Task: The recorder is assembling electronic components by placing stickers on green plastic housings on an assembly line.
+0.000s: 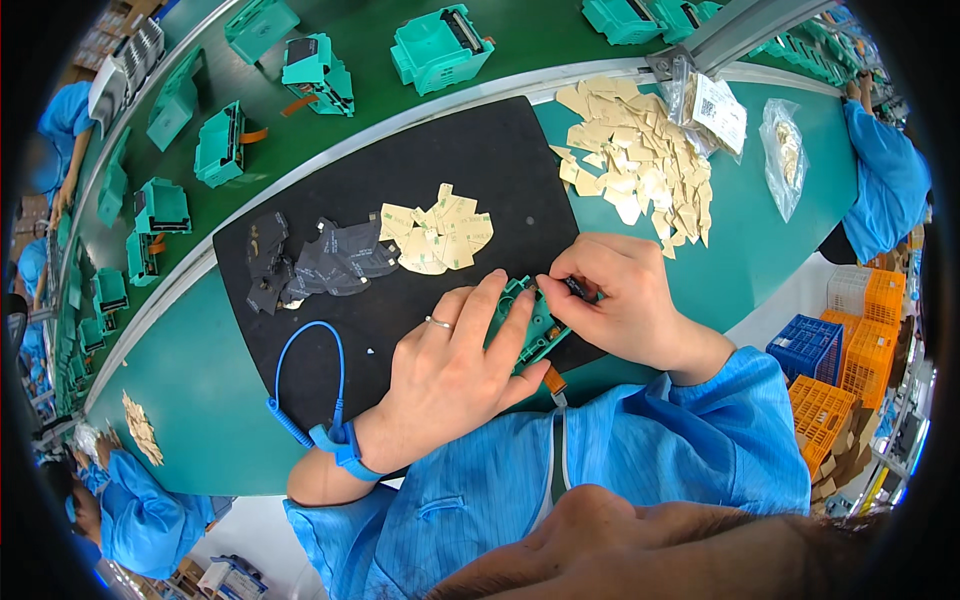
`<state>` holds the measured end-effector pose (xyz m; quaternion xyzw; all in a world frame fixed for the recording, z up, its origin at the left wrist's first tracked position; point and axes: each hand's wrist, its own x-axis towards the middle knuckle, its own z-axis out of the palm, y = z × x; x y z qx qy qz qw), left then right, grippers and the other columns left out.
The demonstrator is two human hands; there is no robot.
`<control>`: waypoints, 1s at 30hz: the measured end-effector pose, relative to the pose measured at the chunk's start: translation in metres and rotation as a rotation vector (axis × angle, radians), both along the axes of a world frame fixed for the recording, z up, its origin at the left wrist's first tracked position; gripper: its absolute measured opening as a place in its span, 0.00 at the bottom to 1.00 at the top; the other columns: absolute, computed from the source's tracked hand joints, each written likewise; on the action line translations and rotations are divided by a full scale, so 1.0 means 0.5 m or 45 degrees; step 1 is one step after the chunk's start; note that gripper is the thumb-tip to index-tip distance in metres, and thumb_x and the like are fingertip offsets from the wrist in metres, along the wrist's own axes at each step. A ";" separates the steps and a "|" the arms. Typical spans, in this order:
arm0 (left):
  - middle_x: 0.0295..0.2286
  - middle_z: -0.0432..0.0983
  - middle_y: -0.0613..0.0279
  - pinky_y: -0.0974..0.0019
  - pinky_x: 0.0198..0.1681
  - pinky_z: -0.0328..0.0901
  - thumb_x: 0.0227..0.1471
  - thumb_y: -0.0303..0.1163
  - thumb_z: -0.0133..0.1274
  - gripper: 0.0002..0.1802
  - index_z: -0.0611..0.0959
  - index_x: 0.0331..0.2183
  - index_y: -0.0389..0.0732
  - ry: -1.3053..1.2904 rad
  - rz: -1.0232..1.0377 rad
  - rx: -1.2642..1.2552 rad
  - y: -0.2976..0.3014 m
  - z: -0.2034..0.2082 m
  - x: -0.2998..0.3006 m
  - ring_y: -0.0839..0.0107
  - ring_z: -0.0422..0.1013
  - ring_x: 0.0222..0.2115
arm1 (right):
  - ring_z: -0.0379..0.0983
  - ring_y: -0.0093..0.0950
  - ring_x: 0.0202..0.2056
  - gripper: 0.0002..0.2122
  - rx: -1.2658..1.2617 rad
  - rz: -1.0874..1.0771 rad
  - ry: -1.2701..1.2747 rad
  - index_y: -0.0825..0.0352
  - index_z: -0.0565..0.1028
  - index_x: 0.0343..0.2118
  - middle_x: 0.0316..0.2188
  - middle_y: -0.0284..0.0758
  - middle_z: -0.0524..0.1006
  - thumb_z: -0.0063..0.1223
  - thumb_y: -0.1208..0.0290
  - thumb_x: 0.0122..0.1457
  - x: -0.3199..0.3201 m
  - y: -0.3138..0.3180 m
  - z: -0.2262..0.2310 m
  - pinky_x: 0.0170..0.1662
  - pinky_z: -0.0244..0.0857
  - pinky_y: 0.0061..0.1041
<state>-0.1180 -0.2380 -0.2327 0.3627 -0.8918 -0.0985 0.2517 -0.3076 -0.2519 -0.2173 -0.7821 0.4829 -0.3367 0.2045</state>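
A green plastic housing [541,338] lies at the near edge of the black mat, with an orange flex cable [555,380] coming out of its near end. My left hand [450,355], wearing a ring and a blue wrist strap [347,452], steadies the housing with fingers across its top and the thumb at its near side. Over the far right corner of the housing, my right hand [630,300] is closed in a pinch on a small black piece [577,288]. My fingers partly hide that piece and much of the housing's inside.
On the black mat [490,150] are black stickers [340,262] and cream adhesive pieces [440,232]. A large cream pile [640,150] and plastic bags [785,155] lie at right. Beyond a metal rail, green housings [440,50] stand on a conveyor. A coiled blue cord [285,420] runs from my strap.
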 end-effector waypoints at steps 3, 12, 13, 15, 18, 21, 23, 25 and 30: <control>0.41 0.69 0.53 0.67 0.25 0.70 0.29 0.41 0.64 0.29 0.79 0.38 0.38 -0.004 -0.005 0.015 -0.001 -0.001 -0.001 0.62 0.71 0.32 | 0.69 0.33 0.17 0.05 0.040 -0.019 0.021 0.67 0.70 0.19 0.16 0.35 0.71 0.57 0.78 0.43 -0.002 -0.001 -0.001 0.18 0.61 0.27; 0.42 0.68 0.52 0.66 0.25 0.70 0.28 0.39 0.63 0.30 0.78 0.39 0.38 -0.057 0.007 0.045 -0.002 0.006 -0.005 0.62 0.70 0.33 | 0.70 0.33 0.16 0.04 0.304 -0.064 -0.018 0.69 0.73 0.20 0.15 0.37 0.72 0.56 0.76 0.45 -0.019 -0.018 -0.014 0.19 0.62 0.26; 0.42 0.68 0.52 0.66 0.24 0.70 0.28 0.38 0.64 0.31 0.78 0.40 0.38 -0.058 0.022 0.063 -0.002 0.007 -0.005 0.61 0.70 0.33 | 0.70 0.33 0.15 0.04 0.422 -0.067 -0.048 0.70 0.73 0.20 0.14 0.37 0.72 0.56 0.76 0.45 -0.022 -0.021 -0.016 0.19 0.62 0.25; 0.42 0.68 0.51 0.65 0.26 0.70 0.27 0.36 0.64 0.31 0.77 0.40 0.38 -0.028 0.028 0.109 0.000 0.008 -0.010 0.61 0.70 0.33 | 0.70 0.31 0.15 0.04 0.460 -0.070 -0.072 0.70 0.74 0.21 0.13 0.37 0.72 0.56 0.75 0.46 -0.025 -0.024 -0.014 0.19 0.62 0.24; 0.41 0.68 0.51 0.65 0.26 0.70 0.27 0.33 0.63 0.31 0.76 0.41 0.39 0.048 0.012 0.167 -0.002 0.013 -0.010 0.59 0.69 0.35 | 0.70 0.27 0.15 0.04 0.539 -0.078 -0.177 0.70 0.74 0.21 0.14 0.36 0.73 0.56 0.75 0.47 -0.030 -0.019 0.003 0.19 0.62 0.22; 0.42 0.67 0.51 0.65 0.27 0.70 0.28 0.30 0.62 0.31 0.76 0.41 0.40 0.221 -0.018 0.074 -0.007 0.010 -0.010 0.57 0.68 0.37 | 0.70 0.23 0.15 0.03 0.490 -0.045 -0.284 0.70 0.75 0.22 0.14 0.36 0.73 0.56 0.76 0.48 -0.031 -0.006 0.043 0.19 0.61 0.21; 0.43 0.66 0.46 0.60 0.37 0.67 0.26 0.26 0.65 0.35 0.71 0.42 0.38 0.406 -0.075 -0.034 -0.004 0.000 -0.009 0.53 0.68 0.38 | 0.70 0.23 0.16 0.02 0.360 0.036 -0.291 0.71 0.75 0.23 0.16 0.35 0.74 0.55 0.79 0.48 -0.033 0.006 0.071 0.19 0.61 0.21; 0.42 0.66 0.48 0.59 0.38 0.67 0.27 0.27 0.65 0.31 0.73 0.40 0.39 0.526 -0.106 -0.094 -0.003 -0.019 -0.012 0.53 0.68 0.39 | 0.70 0.25 0.16 0.02 0.297 0.078 -0.322 0.70 0.75 0.23 0.17 0.35 0.74 0.55 0.79 0.48 -0.031 0.014 0.087 0.19 0.61 0.21; 0.42 0.65 0.50 0.58 0.39 0.69 0.32 0.33 0.66 0.29 0.72 0.39 0.42 0.770 -0.179 -0.208 -0.008 -0.061 -0.014 0.53 0.69 0.41 | 0.69 0.32 0.18 0.02 0.134 0.188 -0.237 0.69 0.75 0.25 0.19 0.36 0.73 0.56 0.79 0.46 -0.028 0.029 0.090 0.21 0.61 0.25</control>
